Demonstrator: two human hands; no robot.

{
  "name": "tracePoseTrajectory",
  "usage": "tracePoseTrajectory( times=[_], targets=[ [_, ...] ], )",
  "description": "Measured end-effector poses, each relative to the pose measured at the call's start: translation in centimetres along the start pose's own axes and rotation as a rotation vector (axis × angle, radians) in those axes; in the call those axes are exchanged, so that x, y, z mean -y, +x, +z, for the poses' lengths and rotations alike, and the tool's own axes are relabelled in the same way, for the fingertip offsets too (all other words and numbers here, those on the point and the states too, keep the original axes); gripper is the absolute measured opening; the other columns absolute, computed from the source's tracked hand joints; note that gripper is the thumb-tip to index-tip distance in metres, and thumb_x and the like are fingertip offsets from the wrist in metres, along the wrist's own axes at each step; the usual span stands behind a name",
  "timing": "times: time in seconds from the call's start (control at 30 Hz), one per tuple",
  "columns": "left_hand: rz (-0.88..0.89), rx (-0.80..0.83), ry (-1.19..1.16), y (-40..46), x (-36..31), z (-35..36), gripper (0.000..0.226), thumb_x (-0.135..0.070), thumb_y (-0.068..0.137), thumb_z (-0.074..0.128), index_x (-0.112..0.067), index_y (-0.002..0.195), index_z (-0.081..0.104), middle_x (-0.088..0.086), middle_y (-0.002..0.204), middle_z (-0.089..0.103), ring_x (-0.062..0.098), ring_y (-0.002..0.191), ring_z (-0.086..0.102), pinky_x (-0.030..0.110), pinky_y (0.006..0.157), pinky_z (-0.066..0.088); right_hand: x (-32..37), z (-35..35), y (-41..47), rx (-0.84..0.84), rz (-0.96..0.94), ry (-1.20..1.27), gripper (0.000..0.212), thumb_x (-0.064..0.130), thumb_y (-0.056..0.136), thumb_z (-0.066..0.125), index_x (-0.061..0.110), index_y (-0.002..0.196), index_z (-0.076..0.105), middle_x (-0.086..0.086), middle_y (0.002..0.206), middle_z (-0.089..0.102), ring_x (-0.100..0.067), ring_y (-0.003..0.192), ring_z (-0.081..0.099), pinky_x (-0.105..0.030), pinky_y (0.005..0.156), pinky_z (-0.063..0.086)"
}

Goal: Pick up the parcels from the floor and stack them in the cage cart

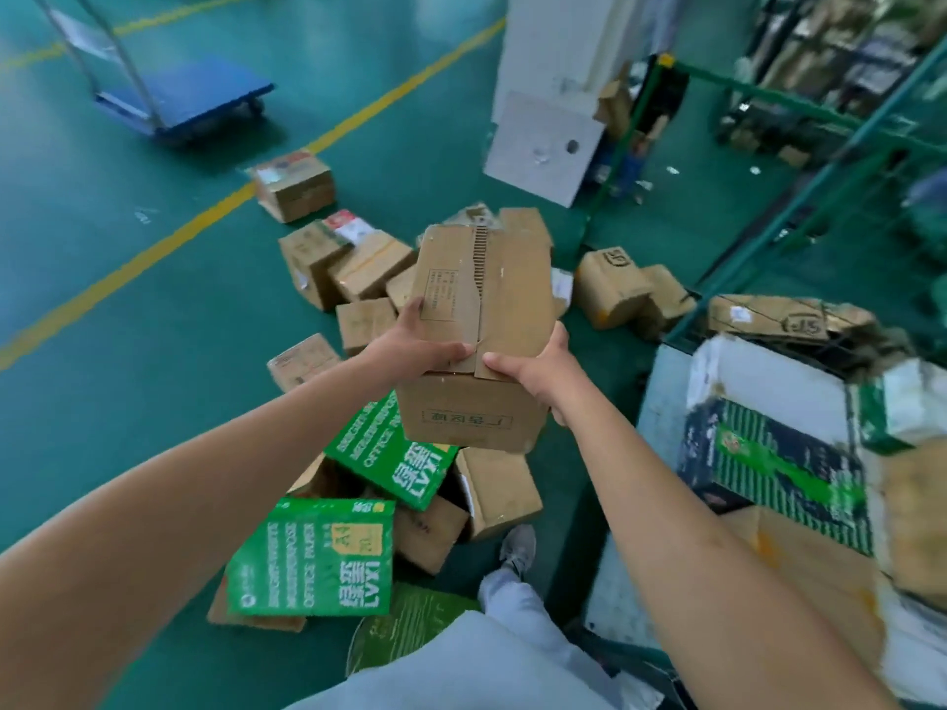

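While the long brown cardboard parcel (479,320) is held in the air above the pile, the left hand (415,345) grips its near left edge and the right hand (538,371) its near right edge, thumbs curled over the top flaps. Carrying it well probably means keeping it level, swinging right, and setting it flat on the parcels already in the green wire cage cart (799,89). On the green floor (128,412) I count roughly a dozen brown boxes and two green printed cartons (312,556). One blue platform trolley (184,94) stands well apart.
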State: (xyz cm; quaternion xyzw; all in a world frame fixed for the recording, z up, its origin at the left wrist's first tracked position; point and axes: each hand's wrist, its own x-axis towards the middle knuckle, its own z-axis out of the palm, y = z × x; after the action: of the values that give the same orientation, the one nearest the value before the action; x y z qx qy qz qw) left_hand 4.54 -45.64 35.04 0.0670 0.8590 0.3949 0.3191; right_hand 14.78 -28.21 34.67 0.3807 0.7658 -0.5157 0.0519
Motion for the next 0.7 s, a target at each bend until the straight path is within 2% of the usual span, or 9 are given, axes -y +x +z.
tracePoseTrajectory(
  times=[0.1,0.23,0.3,0.4,0.47,0.57,0.63,0.7],
  targets=[
    [0.061,0.076,0.021,3.7,-5.0,4.3,0.107,-0.058,0.081,0.079,-0.043,0.161,0.009,0.002,0.144,0.046,0.024,0.109,0.051,0.031,0.081,0.046,-1.7,-5.5,3.3,-0.051,0.042,0.047,0.130,0.054,0.074,0.087,0.028,0.163,-0.004,-0.004,0.154,0.040,-0.026,0.132,0.047,-0.050,0.110,0.046],
    [0.096,0.161,0.076,9.4,-11.0,10.0,0.113,-0.065,0.074,0.081,-0.046,0.160,0.011,0.003,0.156,0.041,0.029,0.128,0.050,0.042,0.105,0.046,-3.5,-12.6,7.9,-0.109,0.106,0.072,0.128,0.053,0.075,0.087,0.032,0.162,-0.005,-0.004,0.149,0.043,-0.023,0.123,0.047,-0.048,0.108,0.046],
    [0.101,0.203,0.103,12.2,-13.7,12.8,0.113,-0.066,0.074,0.081,-0.045,0.160,0.010,0.001,0.156,0.040,0.029,0.131,0.050,0.044,0.108,0.046,-4.4,-15.8,10.3,-0.134,0.129,0.080,0.123,0.050,0.076,0.087,0.030,0.161,0.001,-0.003,0.145,0.045,-0.021,0.118,0.047,-0.044,0.104,0.047],
    [0.105,0.252,0.124,16.1,-17.8,17.1,0.111,-0.064,0.076,0.080,-0.046,0.160,0.010,0.002,0.158,0.037,0.028,0.127,0.050,0.039,0.100,0.046,-5.8,-20.4,14.4,-0.166,0.178,0.092,0.123,0.052,0.072,0.090,0.027,0.160,0.007,-0.001,0.144,0.048,-0.023,0.122,0.051,-0.045,0.105,0.048],
    [0.105,0.278,0.120,18.3,-19.8,19.4,0.109,-0.061,0.079,0.080,-0.045,0.160,0.010,0.004,0.156,0.038,0.024,0.117,0.049,0.036,0.092,0.043,-6.6,-22.6,16.8,-0.176,0.203,0.092,0.124,0.053,0.069,0.091,0.028,0.159,0.009,-0.001,0.141,0.050,-0.024,0.122,0.052,-0.048,0.105,0.048],
    [0.130,0.316,0.116,20.7,-22.2,21.8,0.106,-0.058,0.079,0.081,-0.044,0.159,0.012,-0.002,0.138,0.045,0.023,0.109,0.050,0.037,0.092,0.046,-7.5,-25.3,19.3,-0.183,0.220,0.115,0.128,0.056,0.060,0.094,0.034,0.156,0.013,0.000,0.138,0.053,-0.025,0.122,0.054,-0.051,0.104,0.050],
    [0.135,0.331,0.152,21.6,-24.4,23.4,0.105,-0.059,0.078,0.080,-0.046,0.157,0.013,-0.006,0.127,0.043,0.023,0.106,0.051,0.037,0.088,0.046,-8.3,-27.4,20.4,-0.197,0.237,0.150,0.126,0.056,0.059,0.094,0.034,0.154,0.015,0.000,0.137,0.053,-0.025,0.121,0.055,-0.052,0.103,0.052],
    [0.160,0.344,0.207,22.3,-27.1,25.4,0.104,-0.061,0.078,0.079,-0.047,0.157,0.013,-0.006,0.127,0.044,0.023,0.105,0.053,0.037,0.087,0.046,-9.1,-29.9,20.9,-0.223,0.247,0.194,0.123,0.053,0.063,0.094,0.031,0.155,0.016,0.001,0.136,0.054,-0.024,0.121,0.056,-0.051,0.102,0.053]
  ],
)
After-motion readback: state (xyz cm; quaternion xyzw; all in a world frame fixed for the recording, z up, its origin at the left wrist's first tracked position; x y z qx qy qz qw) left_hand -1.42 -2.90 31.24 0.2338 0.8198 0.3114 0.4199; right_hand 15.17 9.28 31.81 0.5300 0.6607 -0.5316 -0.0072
